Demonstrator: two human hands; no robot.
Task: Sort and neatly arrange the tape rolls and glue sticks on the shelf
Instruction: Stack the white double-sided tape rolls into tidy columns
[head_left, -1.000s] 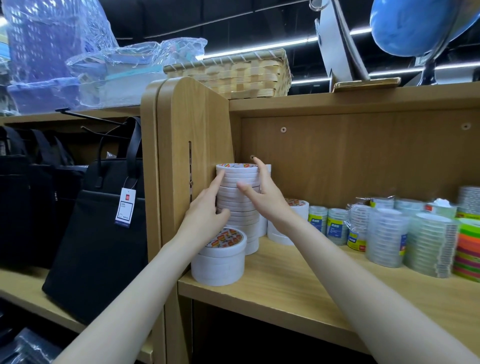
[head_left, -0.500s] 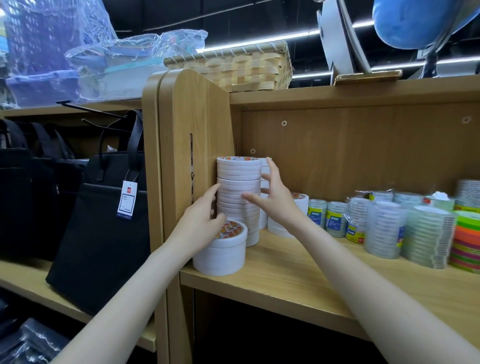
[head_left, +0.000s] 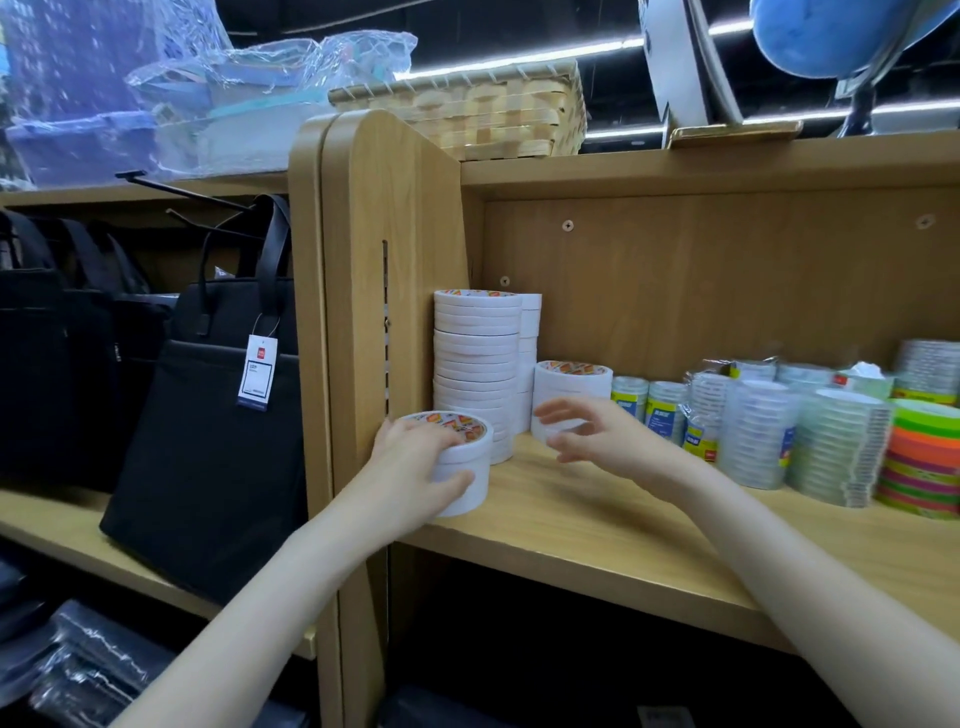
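Note:
A tall stack of white tape rolls (head_left: 477, 364) stands in the shelf's far left corner against the wooden side panel (head_left: 395, 270). In front of it sits a short white tape stack (head_left: 467, 465) with a colourful label on top; my left hand (head_left: 415, 470) grips it from the left, thumb across its front. Another short white tape stack (head_left: 571, 387) stands to the right of the tall one. My right hand (head_left: 602, 434) hovers blurred in front of that stack, fingers spread and holding nothing.
Small green-labelled tape packs (head_left: 649, 410), clear tape stacks (head_left: 758, 431) and bright coloured tape rolls (head_left: 919, 457) line the shelf board (head_left: 597, 525) to the right. A black bag (head_left: 208, 431) with a tag hangs left of the panel. A woven basket (head_left: 483, 114) sits on top.
Both hands have left the tall stack and dropped lower. The left hand now grips the short front stack; the right hand has pulled back and right, near the other short stack.

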